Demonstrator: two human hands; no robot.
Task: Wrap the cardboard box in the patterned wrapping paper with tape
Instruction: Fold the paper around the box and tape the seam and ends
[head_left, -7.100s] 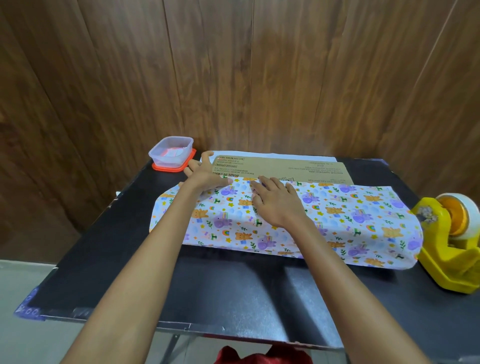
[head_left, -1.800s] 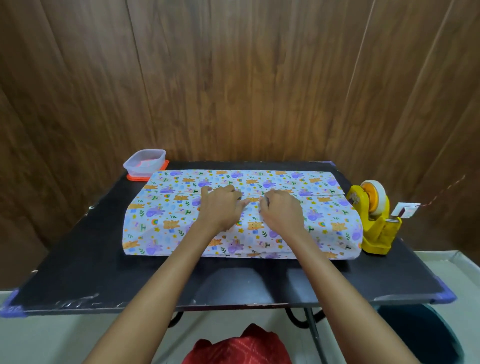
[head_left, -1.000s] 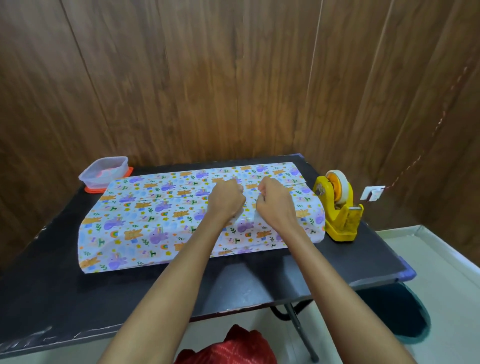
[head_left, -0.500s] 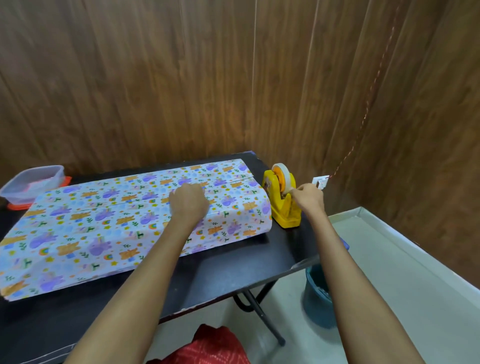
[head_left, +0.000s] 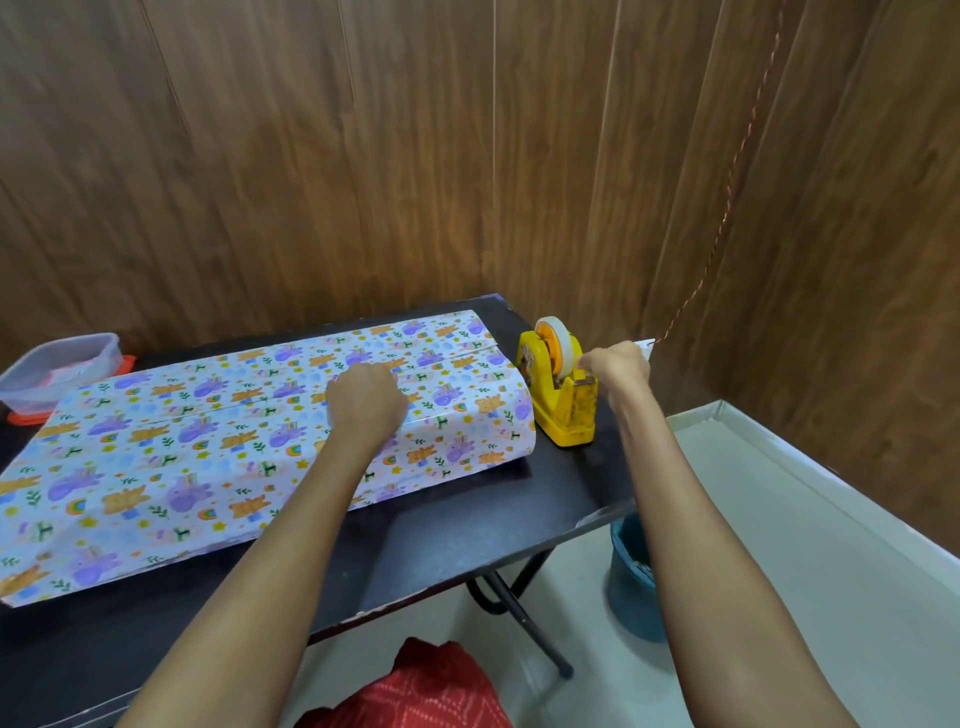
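Observation:
The patterned wrapping paper (head_left: 218, 447) lies folded over the cardboard box, which is fully hidden under it, on the black table (head_left: 467, 525). My left hand (head_left: 366, 400) rests on the paper's overlap seam near its right end, fingers curled, pressing the flap down. My right hand (head_left: 615, 366) is at the cutter end of the yellow tape dispenser (head_left: 558, 397), fingers pinched at the tape end. A white tape roll (head_left: 553, 338) sits on top of the dispenser.
A clear plastic container (head_left: 57, 364) on an orange lid stands at the table's far left. A blue bucket (head_left: 631, 582) sits on the floor under the right table edge. Wooden walls close in behind and on the right. A thin red cord (head_left: 727, 197) hangs on the wall.
Both hands had been holding the paper seam together. My right hand left the seam and reached to the tape dispenser, where it stays. My left hand stays on the seam. My view swung right.

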